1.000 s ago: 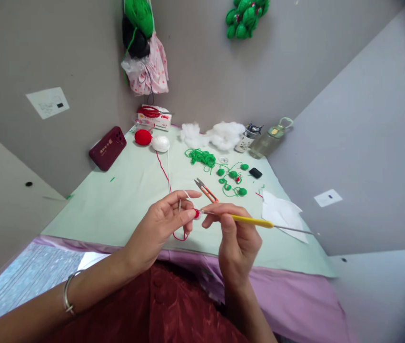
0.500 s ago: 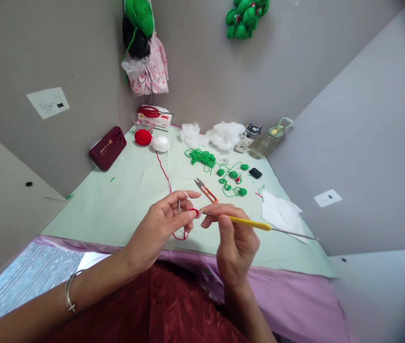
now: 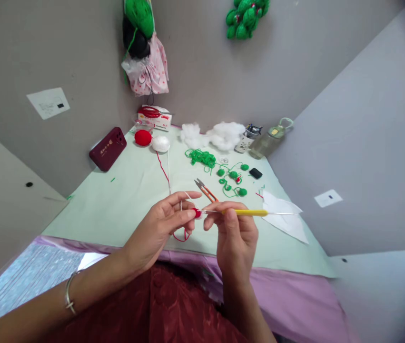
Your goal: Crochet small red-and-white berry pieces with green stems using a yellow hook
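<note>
Between thumb and fingers, my left hand (image 3: 168, 214) pinches a small red and white crochet piece (image 3: 197, 213). White yarn runs over its raised index finger, and a red strand loops below the hand. My right hand (image 3: 237, 236) is closed around the yellow handle of a crochet hook (image 3: 248, 212), held nearly level. The hook's thin metal tip points left and meets the piece. Behind the hands lie a red yarn ball (image 3: 143, 137) and a white yarn ball (image 3: 161, 143), with strands leading toward my left hand.
Orange-handled snips (image 3: 206, 190) lie just beyond the hands. Farther back are tangled green yarn (image 3: 201, 158), small green pieces (image 3: 233, 175), white stuffing (image 3: 225, 135) and a bottle (image 3: 268, 140). A dark red phone (image 3: 108, 148) stands at left; white paper (image 3: 283, 215) lies at right.
The hook's handle end has swung up, so the hook is now closer to level. My right hand has turned slightly with it; my left hand has barely moved.
</note>
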### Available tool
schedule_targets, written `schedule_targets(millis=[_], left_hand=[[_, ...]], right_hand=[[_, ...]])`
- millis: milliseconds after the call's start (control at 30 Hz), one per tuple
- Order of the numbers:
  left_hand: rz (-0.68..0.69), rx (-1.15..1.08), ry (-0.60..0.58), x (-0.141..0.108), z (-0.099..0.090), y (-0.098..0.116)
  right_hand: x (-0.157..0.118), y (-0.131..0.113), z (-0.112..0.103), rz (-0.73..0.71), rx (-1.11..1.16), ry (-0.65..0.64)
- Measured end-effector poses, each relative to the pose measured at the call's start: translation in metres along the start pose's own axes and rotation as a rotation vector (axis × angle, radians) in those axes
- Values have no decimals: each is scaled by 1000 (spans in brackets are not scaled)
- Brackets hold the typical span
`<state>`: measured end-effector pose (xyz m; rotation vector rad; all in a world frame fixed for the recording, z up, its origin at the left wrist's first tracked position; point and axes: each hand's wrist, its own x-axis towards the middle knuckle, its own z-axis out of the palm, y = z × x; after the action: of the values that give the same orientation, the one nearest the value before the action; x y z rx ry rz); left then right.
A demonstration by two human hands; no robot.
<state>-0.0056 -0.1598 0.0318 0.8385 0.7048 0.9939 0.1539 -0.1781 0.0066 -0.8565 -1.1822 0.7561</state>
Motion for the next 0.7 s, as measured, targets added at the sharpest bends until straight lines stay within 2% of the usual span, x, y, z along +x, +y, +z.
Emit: schedule_targets(millis=[67, 233, 367, 433, 500, 600, 700], left_hand=[[29, 14, 11, 0, -1, -1], [132, 61, 21, -2, -1, -1], [205, 58, 55, -6, 3, 0], [171, 2, 52, -8, 4, 1], [63, -84, 28, -7, 4, 2], [-107, -190, -7, -5, 0, 5], [-93, -234, 29, -2, -4, 9]], right_hand=[[-2, -4, 0, -66, -93, -6], [-8, -17, 0, -391, -418, -102], [-13, -12, 0, -591, -631, -140], [-17, -3, 1, -692, -755, -104], [-19, 6, 2, -760, -813, -47], [-18, 7, 4, -716, -708, -19], [-11, -5, 5, -468, -463, -11]])
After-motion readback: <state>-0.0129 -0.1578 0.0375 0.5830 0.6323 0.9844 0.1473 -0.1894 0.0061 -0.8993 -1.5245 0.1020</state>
